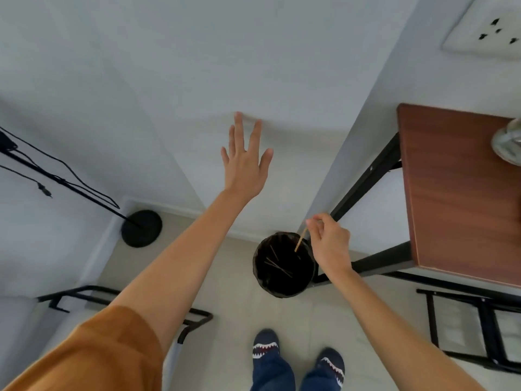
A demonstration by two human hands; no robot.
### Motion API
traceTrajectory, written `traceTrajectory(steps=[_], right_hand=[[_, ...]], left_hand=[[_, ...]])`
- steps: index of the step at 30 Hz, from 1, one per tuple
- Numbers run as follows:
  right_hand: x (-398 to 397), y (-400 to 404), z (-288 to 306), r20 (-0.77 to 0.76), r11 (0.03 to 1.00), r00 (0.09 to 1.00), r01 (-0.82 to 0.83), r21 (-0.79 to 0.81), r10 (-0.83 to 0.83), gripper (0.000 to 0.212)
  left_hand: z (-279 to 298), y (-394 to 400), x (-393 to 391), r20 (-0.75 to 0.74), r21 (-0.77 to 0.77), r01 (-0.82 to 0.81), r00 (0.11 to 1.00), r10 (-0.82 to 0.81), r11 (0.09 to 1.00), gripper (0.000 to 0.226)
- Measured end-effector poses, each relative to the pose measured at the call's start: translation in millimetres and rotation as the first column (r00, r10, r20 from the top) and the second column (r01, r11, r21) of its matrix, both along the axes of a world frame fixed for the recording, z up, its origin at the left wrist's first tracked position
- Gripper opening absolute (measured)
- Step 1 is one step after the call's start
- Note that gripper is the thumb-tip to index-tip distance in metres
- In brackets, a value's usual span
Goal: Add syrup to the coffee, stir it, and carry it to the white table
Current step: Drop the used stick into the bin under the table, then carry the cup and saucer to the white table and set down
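While the right hand [328,244] pinches a thin wooden stirrer [301,240] over the black bin [284,268] — left hand [245,165] spread, empty — stirring looks done; the coffee, unseen, awaits carrying.

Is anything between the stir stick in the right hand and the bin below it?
Nothing visible. The right hand pinches the stir stick directly over the open black bin; its lower end shows against the bin's opening. The left hand is raised well clear.
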State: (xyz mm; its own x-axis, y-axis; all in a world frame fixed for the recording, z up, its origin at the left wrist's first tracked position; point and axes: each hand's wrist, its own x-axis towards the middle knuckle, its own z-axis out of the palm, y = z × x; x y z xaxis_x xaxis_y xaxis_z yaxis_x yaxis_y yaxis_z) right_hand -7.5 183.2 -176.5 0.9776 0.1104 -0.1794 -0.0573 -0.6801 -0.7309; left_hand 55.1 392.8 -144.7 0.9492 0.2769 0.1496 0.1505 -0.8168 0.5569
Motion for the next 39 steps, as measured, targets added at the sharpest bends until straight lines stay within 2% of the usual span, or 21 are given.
traceTrajectory(steps=[4, 9, 12, 15, 20, 23, 25, 26, 27, 28, 31, 33, 36, 39], right_hand=[[-5, 0, 8, 0.014, 0.997, 0.997, 0.072, 0.027, -0.072, 0.030], [-18, -8, 61, 0.094, 0.991, 0.991, 0.085, 0.104, -0.095, 0.030], [-25, -15, 105, 0.224, 0.984, 0.971, 0.050, 0.173, -0.089, 0.027], [-35, -41, 151, 0.397, 0.961, 0.905, 0.042, 0.272, -0.152, 0.022], [-49, -132, 205, 0.524, 0.916, 0.789, 0.120, 0.383, -0.322, 0.022], [-61, -197, 211, 0.561, 0.884, 0.708, 0.198, 0.424, -0.428, 0.023], [-62, -239, 204, 0.588, 0.865, 0.642, 0.283, 0.415, -0.492, 0.014], [-61, -261, 199, 0.571, 0.844, 0.627, 0.330, 0.422, -0.530, 0.010], [-60, -321, 199, 0.530, 0.825, 0.641, 0.347, 0.446, -0.555, 0.007], [-56, -369, 194, 0.495, 0.829, 0.674, 0.362, 0.425, -0.548, 0.006], [-39, -373, 161, 0.404, 0.870, 0.771, 0.420, 0.260, -0.493, 0.011], [-27, -374, 145, 0.303, 0.910, 0.858, 0.384, 0.157, -0.415, 0.021], [-13, -363, 137, 0.206, 0.931, 0.915, 0.363, -0.042, -0.347, 0.039], [-9, -361, 136, 0.190, 0.918, 0.934, 0.340, -0.203, -0.304, 0.044]], left_hand=[[-5, 3, -1, -0.006, -0.014, 0.003, 1.000, -0.003, 1.000, 0.060], [8, -1, -6, -0.059, -0.081, -0.021, 0.998, 0.016, 0.996, 0.058], [36, -19, -14, 0.002, -0.156, -0.008, 1.000, 0.008, 0.988, 0.059], [74, -56, -26, 0.130, -0.234, 0.064, 0.991, -0.034, 0.970, 0.059], [129, -157, -45, 0.263, -0.309, 0.285, 0.942, -0.207, 0.907, 0.058], [139, -221, -54, 0.253, -0.302, 0.391, 0.912, -0.322, 0.870, 0.064], [136, -261, -60, 0.203, -0.283, 0.450, 0.891, -0.406, 0.847, 0.067], [132, -280, -65, 0.165, -0.274, 0.474, 0.880, -0.445, 0.836, 0.068], [134, -338, -69, 0.123, -0.235, 0.467, 0.884, -0.451, 0.852, 0.070], [135, -384, -71, 0.077, -0.216, 0.443, 0.896, -0.437, 0.870, 0.075], [116, -382, -70, -0.097, -0.139, 0.397, 0.906, -0.411, 0.907, 0.094], [106, -386, -65, -0.192, -0.065, 0.338, 0.919, -0.344, 0.939, 0.105], [98, -383, -64, -0.233, -0.011, 0.330, 0.917, -0.324, 0.944, 0.115], [95, -387, -63, -0.244, 0.031, 0.341, 0.914, -0.324, 0.940, 0.120]])
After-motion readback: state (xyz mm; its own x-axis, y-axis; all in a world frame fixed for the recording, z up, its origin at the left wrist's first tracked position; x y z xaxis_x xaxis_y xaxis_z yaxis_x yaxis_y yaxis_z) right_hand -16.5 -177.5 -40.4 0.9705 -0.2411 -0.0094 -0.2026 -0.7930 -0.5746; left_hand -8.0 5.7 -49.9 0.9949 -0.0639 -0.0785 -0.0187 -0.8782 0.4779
